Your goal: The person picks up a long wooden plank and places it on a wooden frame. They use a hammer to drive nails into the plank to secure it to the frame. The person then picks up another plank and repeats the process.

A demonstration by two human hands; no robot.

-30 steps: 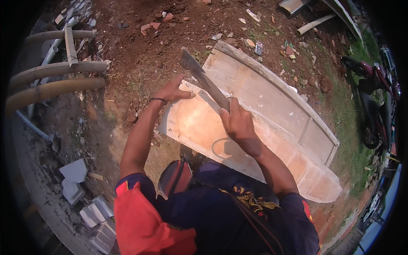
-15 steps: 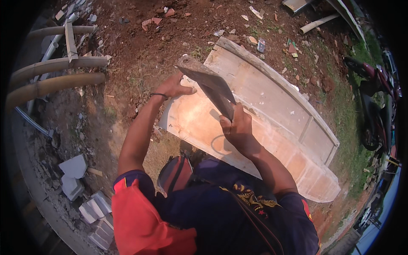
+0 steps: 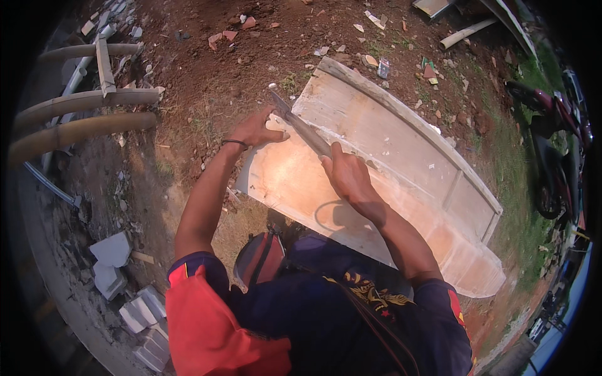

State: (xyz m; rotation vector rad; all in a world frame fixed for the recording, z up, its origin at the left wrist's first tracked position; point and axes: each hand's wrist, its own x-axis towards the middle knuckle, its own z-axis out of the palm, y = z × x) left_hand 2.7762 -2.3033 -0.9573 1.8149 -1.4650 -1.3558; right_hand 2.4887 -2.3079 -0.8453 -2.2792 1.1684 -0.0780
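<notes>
A pale plywood board with a rough left end lies tilted in front of me. My left hand grips its far left corner, thumb on the face and the fingers partly hidden at the edge. My right hand is closed round the handle of a machete, whose dark, broad blade now shows almost edge-on. The blade lies along the board's far edge, its tip just beyond my left thumb. Behind it, a second panel with a raised wooden edge strip adjoins the board.
Bamboo poles and a pale pipe lie at the left. Broken white blocks are piled at the lower left. Bare soil with rubble spreads beyond the board. A motorcycle stands at the far right.
The machete has come down and turned from showing its broad side to nearly edge-on at the board's edge. My right hand has dropped with it; my left hand stays in place.
</notes>
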